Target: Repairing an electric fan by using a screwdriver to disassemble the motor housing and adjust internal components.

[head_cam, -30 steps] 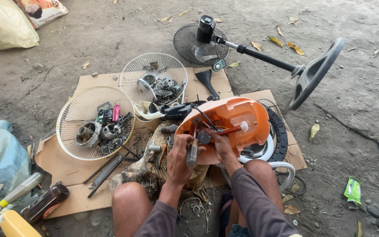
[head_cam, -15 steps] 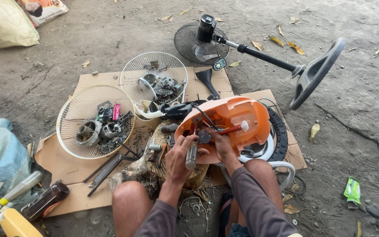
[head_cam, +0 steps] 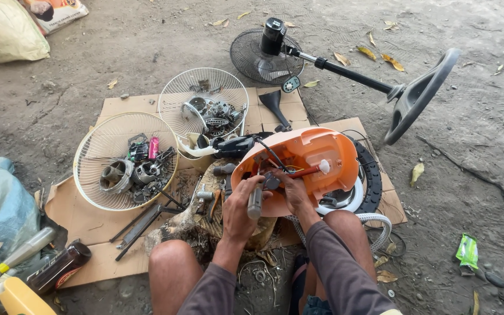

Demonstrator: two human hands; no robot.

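The left hand point(head_cam: 241, 205) grips a screwdriver point(head_cam: 255, 202) against the orange plastic housing point(head_cam: 310, 157), and the right hand point(head_cam: 290, 189) touches the parts inside it. Two wire fan guards point(head_cam: 107, 153) holding metal parts lie on flattened cardboard point(head_cam: 86, 219) nearby.

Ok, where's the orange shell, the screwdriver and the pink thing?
orange shell point(head_cam: 316, 153), head view, on its upper curved side
screwdriver point(head_cam: 255, 204), head view, on its handle in the left hand
pink thing point(head_cam: 153, 147), head view, on its middle, inside the near fan guard

green wrapper point(head_cam: 467, 251) on dirt, right | printed sack point(head_cam: 53, 11) top left | dark labelled bottle point(head_cam: 59, 268) lower left
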